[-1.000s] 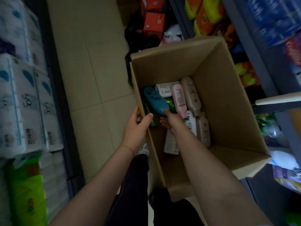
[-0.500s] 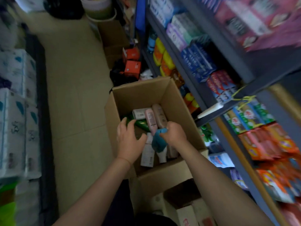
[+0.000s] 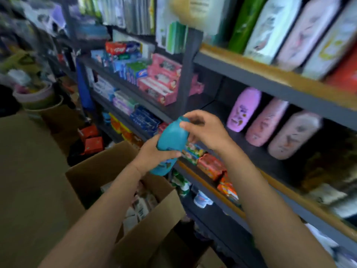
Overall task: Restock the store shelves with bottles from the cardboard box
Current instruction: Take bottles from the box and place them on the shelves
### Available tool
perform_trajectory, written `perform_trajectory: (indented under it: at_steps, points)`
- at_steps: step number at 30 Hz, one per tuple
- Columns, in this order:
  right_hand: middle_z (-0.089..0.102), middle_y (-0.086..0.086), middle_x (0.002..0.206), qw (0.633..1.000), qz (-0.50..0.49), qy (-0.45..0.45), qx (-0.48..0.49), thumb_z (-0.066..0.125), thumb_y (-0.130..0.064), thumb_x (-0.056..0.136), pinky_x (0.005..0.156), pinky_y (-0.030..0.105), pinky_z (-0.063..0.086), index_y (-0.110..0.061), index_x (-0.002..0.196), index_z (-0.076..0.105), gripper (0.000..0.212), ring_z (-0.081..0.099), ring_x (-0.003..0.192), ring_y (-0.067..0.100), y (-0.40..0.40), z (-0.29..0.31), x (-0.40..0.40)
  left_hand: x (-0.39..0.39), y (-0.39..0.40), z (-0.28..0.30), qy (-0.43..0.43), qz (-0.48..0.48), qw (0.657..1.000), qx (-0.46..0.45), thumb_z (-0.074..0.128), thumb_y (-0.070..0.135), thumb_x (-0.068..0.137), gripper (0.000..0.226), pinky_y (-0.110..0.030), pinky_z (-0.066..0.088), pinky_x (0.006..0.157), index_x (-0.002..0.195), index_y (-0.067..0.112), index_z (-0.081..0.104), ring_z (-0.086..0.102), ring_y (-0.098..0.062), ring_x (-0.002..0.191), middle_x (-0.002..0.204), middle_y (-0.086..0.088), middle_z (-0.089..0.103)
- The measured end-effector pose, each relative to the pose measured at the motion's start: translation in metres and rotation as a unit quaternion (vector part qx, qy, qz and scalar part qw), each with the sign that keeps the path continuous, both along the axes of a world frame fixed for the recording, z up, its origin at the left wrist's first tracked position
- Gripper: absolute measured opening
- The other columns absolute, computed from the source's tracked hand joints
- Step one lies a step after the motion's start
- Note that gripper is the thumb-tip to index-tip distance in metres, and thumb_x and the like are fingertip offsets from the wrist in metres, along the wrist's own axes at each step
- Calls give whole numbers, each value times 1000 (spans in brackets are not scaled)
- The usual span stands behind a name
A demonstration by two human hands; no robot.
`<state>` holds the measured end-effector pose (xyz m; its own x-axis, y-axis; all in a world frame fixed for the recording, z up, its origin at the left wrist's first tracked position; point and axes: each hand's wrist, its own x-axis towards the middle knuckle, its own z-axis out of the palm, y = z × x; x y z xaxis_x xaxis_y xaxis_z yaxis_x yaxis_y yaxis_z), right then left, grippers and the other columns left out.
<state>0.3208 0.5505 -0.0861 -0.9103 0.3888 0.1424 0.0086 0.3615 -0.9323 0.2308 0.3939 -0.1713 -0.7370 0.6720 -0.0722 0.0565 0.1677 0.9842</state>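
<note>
A teal bottle (image 3: pixel 172 140) is held up in front of the shelves, above the open cardboard box (image 3: pixel 92 171). My left hand (image 3: pixel 154 153) grips its lower half, fingers curled round the body. My right hand (image 3: pixel 204 130) pinches its upper end with thumb and fingers. More bottles (image 3: pixel 139 207) lie in the box below my arms. On the dark shelf (image 3: pixel 251 151) just right of my hands stand a purple bottle (image 3: pixel 242 110) and two pink bottles (image 3: pixel 265 122).
An upper shelf (image 3: pixel 270 78) carries tall bottles. Toothpaste boxes (image 3: pixel 160 82) fill shelves to the left. Small red packets (image 3: pixel 210 165) line a lower shelf. Red cartons (image 3: pixel 91 141) and tubs (image 3: pixel 36 97) sit on the floor beyond the box. The picture is blurred.
The teal bottle has come up out of the box to shelf height. My left hand left the box rim and took hold of it. The view swung up toward the shelves.
</note>
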Motion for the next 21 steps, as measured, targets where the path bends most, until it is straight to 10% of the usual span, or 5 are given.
perform_trajectory:
  at_steps: [7,15,21]
  points:
    - [66,2,97,999,-23,-37,-4,75,-29,85,47,16,44,-25,106,59,27,58,53,2,47,3,76,37,82,87,-87,-67,973,205,80,24,79,36,-30,60,75,110,20,63,71,-14,87,96,3,75]
    - [60,-22,107,969,-209,76,106,77,-16,83,77,7,44,-29,120,56,45,59,99,4,86,-3,108,55,147,104,30,-248,961,114,75,12,85,56,-23,52,90,133,29,52,65,-3,109,122,8,67]
    - [62,-8,116,952,-279,65,109,72,-14,86,80,18,46,-20,125,55,43,58,104,9,102,-36,92,38,172,76,68,-166,983,40,89,30,72,61,-36,56,94,125,24,60,65,-10,109,117,6,69]
